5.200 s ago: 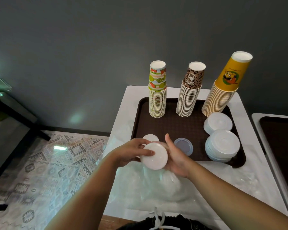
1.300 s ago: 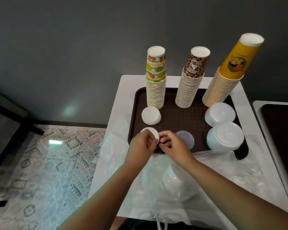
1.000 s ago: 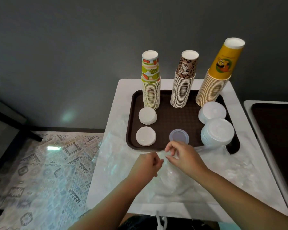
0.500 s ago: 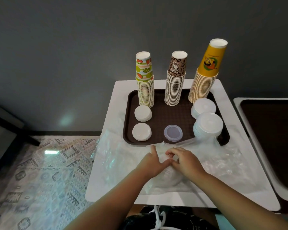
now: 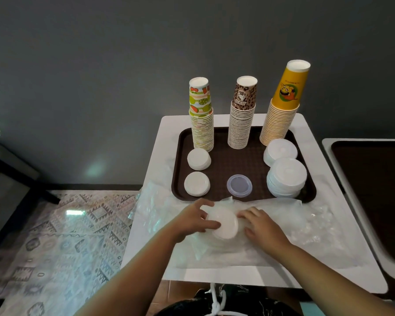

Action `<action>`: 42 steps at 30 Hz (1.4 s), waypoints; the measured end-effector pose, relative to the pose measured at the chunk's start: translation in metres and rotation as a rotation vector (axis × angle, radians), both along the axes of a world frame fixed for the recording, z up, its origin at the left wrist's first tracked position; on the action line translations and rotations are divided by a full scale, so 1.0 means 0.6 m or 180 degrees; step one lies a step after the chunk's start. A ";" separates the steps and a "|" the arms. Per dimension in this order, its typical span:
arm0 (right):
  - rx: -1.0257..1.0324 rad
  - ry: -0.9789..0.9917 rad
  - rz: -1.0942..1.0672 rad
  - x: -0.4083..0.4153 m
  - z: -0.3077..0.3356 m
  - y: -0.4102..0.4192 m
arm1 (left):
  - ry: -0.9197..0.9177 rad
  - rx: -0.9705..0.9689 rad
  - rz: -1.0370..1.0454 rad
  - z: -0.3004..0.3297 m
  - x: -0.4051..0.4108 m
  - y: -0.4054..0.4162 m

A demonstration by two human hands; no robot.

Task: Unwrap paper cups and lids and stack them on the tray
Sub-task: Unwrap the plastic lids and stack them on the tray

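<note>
Now both hands, left (image 5: pixel 192 221) and right (image 5: pixel 261 225), fingers curled round a wrapped lid stack (image 5: pixel 224 225), flat face up.

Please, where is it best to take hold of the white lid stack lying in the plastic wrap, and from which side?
Grip the white lid stack around its round rim, from left and right. It is a short disc pile, so opposing sides likely keep it together. The left hand already holds its left edge.
</note>
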State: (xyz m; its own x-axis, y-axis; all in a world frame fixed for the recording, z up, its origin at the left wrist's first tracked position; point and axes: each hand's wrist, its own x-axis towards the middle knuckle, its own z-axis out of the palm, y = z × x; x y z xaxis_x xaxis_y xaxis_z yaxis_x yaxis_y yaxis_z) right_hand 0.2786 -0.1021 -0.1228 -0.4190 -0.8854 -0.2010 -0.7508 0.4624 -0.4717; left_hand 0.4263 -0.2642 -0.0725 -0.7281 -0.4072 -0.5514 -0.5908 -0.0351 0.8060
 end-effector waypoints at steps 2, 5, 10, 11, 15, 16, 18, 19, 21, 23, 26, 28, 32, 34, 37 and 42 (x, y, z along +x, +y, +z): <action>-0.0013 0.0048 0.0015 0.001 -0.002 0.004 | 0.0060 0.0204 -0.0046 0.013 0.010 -0.018; -0.0055 0.0090 0.0066 0.001 -0.006 0.007 | 0.0082 0.0534 0.0195 0.025 0.027 -0.046; -0.0077 0.0182 0.0149 -0.002 -0.008 0.005 | 0.0192 0.1002 0.0720 0.026 0.054 -0.080; -0.0044 0.0214 0.0167 -0.003 -0.007 0.004 | 0.0207 0.1057 0.0767 0.025 0.057 -0.081; 0.0068 0.0283 0.0212 -0.007 -0.005 -0.003 | 0.0344 0.1214 0.1006 0.019 0.061 -0.079; 0.0103 0.0314 0.0243 -0.008 -0.007 -0.003 | 0.0417 0.1238 0.1113 0.018 0.062 -0.079; 0.0144 0.0370 0.0329 -0.012 -0.011 -0.004 | 0.0620 0.1347 0.1414 0.015 0.064 -0.082; 0.0168 0.0396 0.0355 -0.015 -0.012 -0.003 | 0.0751 0.1444 0.1600 0.014 0.066 -0.084; 0.0250 0.0422 0.0407 -0.018 -0.014 -0.001 | 0.0967 0.1636 0.1916 0.012 0.069 -0.092; 0.0261 0.0598 0.0415 -0.017 -0.006 -0.003 | 0.1061 0.1694 0.1958 0.013 0.072 -0.100; -0.0781 0.0774 -0.0064 -0.014 0.019 -0.018 | 0.1094 0.1625 0.1645 0.025 0.065 -0.103; -0.1633 0.0418 -0.0388 -0.011 0.047 -0.037 | 0.1126 0.1581 0.1503 0.036 0.052 -0.099; -0.1805 -0.2238 -0.1278 0.010 0.116 -0.094 | 0.1271 0.1553 0.1234 0.059 0.018 -0.085; -0.1397 -0.4272 -0.1506 0.012 0.137 -0.114 | 0.1359 0.1491 0.0961 0.069 0.002 -0.076; -0.1270 -0.5722 -0.1567 0.019 0.157 -0.120 | 0.1301 0.1144 0.0600 0.081 -0.021 -0.063; -0.1522 -0.6191 -0.1700 0.028 0.160 -0.132 | 0.0917 0.0277 0.0256 0.102 -0.044 -0.047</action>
State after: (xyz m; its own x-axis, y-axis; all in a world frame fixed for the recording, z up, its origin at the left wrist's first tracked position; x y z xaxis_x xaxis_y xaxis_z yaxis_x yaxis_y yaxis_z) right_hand 0.2955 -0.1812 -0.0269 -0.1677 -0.8810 -0.4425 0.9013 0.0449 -0.4309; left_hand 0.3998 -0.2925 -0.0112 -0.8268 -0.4301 -0.3624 -0.3311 -0.1488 0.9318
